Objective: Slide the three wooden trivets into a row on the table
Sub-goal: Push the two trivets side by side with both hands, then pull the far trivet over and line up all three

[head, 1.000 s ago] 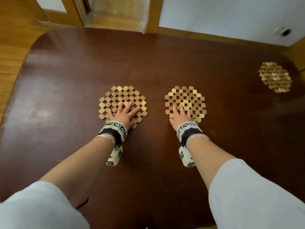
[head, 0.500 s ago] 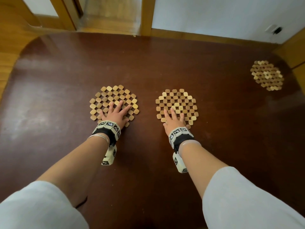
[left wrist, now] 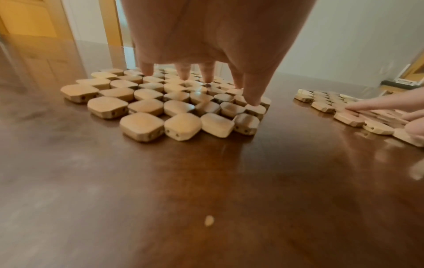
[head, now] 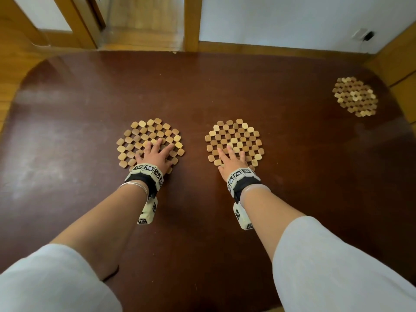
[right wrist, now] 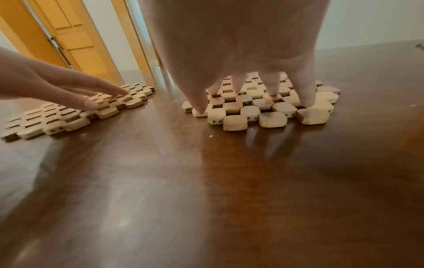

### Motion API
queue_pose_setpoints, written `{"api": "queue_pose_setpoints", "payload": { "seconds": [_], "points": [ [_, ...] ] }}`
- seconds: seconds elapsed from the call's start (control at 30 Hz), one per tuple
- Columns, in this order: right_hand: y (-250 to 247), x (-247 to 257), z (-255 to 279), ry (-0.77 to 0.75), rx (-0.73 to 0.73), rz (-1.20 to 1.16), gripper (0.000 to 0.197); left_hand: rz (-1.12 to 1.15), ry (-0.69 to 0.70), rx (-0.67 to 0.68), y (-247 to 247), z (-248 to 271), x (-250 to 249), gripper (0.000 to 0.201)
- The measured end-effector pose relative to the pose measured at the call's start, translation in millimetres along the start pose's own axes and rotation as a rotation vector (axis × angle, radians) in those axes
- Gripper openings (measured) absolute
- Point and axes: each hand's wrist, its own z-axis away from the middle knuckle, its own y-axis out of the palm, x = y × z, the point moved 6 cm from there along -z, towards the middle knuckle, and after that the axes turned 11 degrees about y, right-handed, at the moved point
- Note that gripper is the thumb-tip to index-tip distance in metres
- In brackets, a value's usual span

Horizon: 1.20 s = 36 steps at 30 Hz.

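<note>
Three round wooden trivets, each a lattice of small square wood blocks, lie flat on the dark brown table. Left trivet sits at table centre-left; middle trivet just to its right, a bare strip of table between them, the two about level with each other. Third trivet is well apart, far right and further back, near the table's rounded right corner, out of line with the other two.

Left hand lies palm down on the near-right part of the left trivet, fingers straight and spread, gripping nothing; left wrist view shows the fingertips pressed down onto the blocks. Right hand is palm down on the near-left part of the middle trivet, fingers straight and spread, holding nothing; right wrist view shows the fingertips standing on the blocks, thumb tip at the trivet's near-left edge.

Both wrists wear black bands with white marker-coded blocks; thin silver bangle on the left wrist, clear bangle on the right. Pale sleeves are pushed up the forearms. Behind the table: white wall, wood skirting, open doorway with wood floor, wall socket at upper right. Small pale crumb on the table in the left wrist view.
</note>
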Motion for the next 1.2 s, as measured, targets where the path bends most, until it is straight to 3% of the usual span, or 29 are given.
{"api": "queue_pose_setpoints", "payload": {
  "seconds": [0.13,0.33,0.53,0.57,0.63,0.87,1.0,1.2],
  "points": [
    [-8.7,-20.4,5.1,-0.035,-0.067,-0.046,0.058,-0.068,0.053,-0.017,-4.8,2.7,-31.9,0.053],
    [-26.3,-90.1,0.3,-0.041,-0.104,-0.114,0.052,-0.102,0.146,-0.028,19.3,0.8,-122.1,0.053],
    [-58.7,-195.6,-27.4,-0.050,-0.132,-0.057,0.053,-0.102,0.167,-0.041,47.8,-17.2,-237.4,0.053],
    [-68.0,-239.4,-38.3,-0.046,-0.139,-0.055,0.052,-0.090,0.168,-0.051,61.7,-26.9,-280.2,0.052],
    [-74.3,-247.1,-43.0,-0.062,-0.136,-0.045,0.053,-0.084,0.151,-0.077,60.8,-30.1,-287.9,0.051],
    [-142.2,-384.2,-96.3,-0.005,-0.163,-0.072,0.053,-0.076,0.203,-0.097,85.6,-86.7,-432.0,0.051],
    [-173.5,-426.4,-141.2,0.034,-0.174,-0.076,0.053,-0.100,0.200,-0.104,83.8,-125.5,-469.7,0.051],
    [-213.5,-453.1,-211.0,0.066,-0.218,-0.093,0.060,-0.099,0.159,-0.157,80.0,-173.9,-479.6,0.052]
  ]
}}
